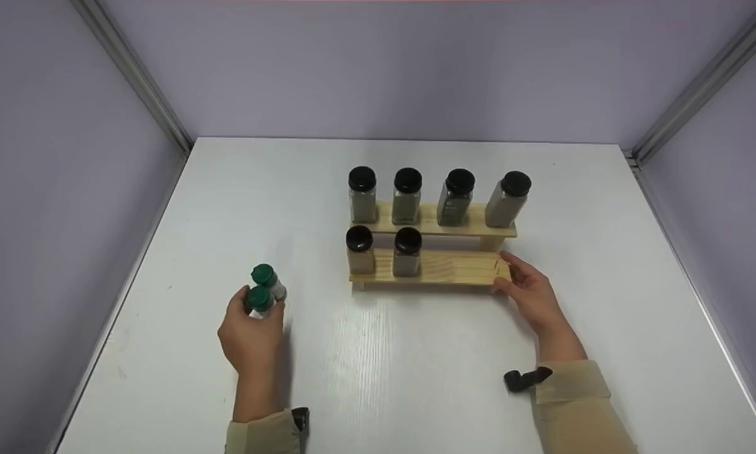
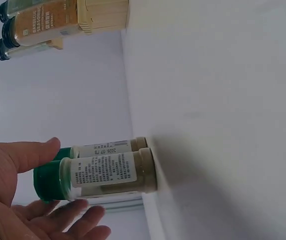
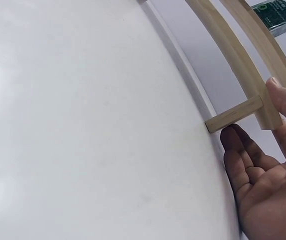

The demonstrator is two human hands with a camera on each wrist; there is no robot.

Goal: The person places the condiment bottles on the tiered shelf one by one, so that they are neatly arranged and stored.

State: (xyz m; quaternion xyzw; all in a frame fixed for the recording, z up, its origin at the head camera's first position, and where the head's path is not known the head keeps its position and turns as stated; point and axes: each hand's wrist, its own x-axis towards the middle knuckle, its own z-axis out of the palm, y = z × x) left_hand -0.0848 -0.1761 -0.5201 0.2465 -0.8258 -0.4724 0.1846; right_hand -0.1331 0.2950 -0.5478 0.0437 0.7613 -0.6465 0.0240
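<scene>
Two green-capped spice jars, one nearer (image 2: 105, 172) and one farther (image 1: 264, 275), stand side by side on the table. My left hand (image 1: 251, 331) is around the nearer one, thumb on one side and fingers on the other near its cap. The lower fingers spread loosely beside the jar in the left wrist view. My right hand (image 1: 529, 296) holds the right end of a two-tier wooden rack (image 1: 466, 268), thumb at the shelf's front edge. In the right wrist view several fingers lie low beside the rack's leg (image 3: 235, 115).
Several black-capped jars stand on the rack's upper shelf (image 1: 428, 219). Two more, a left one (image 1: 360, 252) and a right one (image 1: 407, 253), occupy the left half of the lower shelf. Pale panels (image 1: 378, 69) enclose the white table (image 1: 378, 366) at the back and sides.
</scene>
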